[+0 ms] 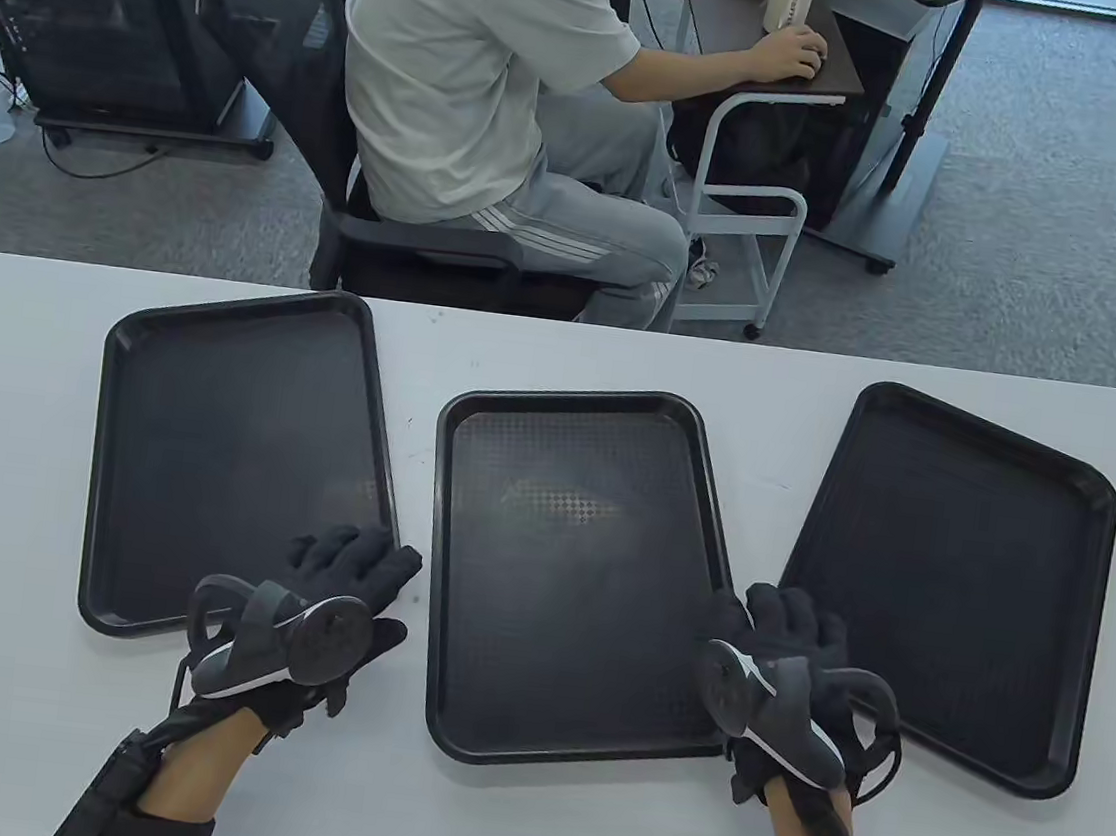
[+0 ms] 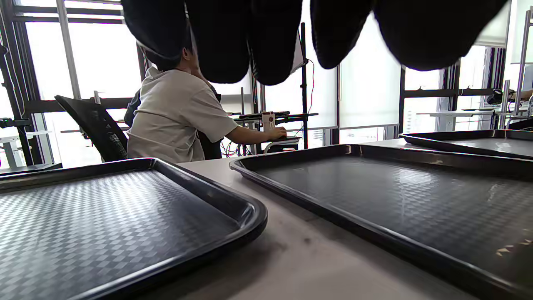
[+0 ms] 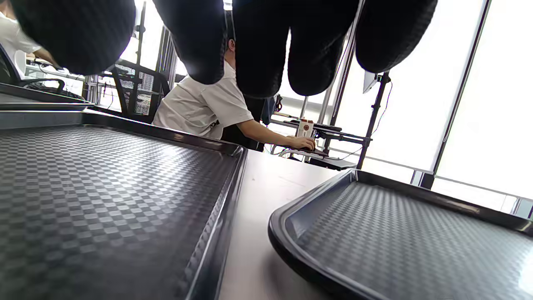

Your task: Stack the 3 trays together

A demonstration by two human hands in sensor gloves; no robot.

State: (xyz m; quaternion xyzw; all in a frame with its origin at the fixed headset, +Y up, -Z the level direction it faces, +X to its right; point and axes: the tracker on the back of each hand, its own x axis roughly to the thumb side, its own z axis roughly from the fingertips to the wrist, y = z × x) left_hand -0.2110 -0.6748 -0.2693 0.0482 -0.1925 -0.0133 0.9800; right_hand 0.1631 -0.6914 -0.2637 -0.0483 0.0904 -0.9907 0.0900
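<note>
Nearest the table view's camera, the left hand [image 1: 335, 604] and the right hand [image 1: 776, 664] hang low over the white table [image 1: 2, 435], fingers spread loosely and holding nothing. The left hand's fingers [image 1: 356, 556] reach over the near right corner of the left tray [image 1: 231, 461]; whether they touch its rim cannot be told. The right hand sits at the gap between the middle tray [image 1: 571, 570] and the right tray [image 1: 952, 584], its fingers [image 1: 797, 616] over the right tray's near left corner. In both wrist views the gloved fingertips hang clear above the table, with tray rims below them.

All three black trays lie flat and apart in a row, none stacked. The left and right ones are angled slightly, the middle one sits closest to the person.

They look like moulded plastic serving trays: stiff, light and shallow, with a textured floor and a smooth raised lip. A tray lying flat probably offers little to hook under, so the lip is the likely place to take hold, thumb inside and fingers beneath the rolled edge, perhaps after tipping one side up. Being rigid, a tray should lift from a single edge without sagging, though its smooth rim may slide in a glove. Nesting calls for aligned corners.

Beyond the table a seated person [image 1: 476, 77] works at a small desk [image 1: 773, 30].
</note>
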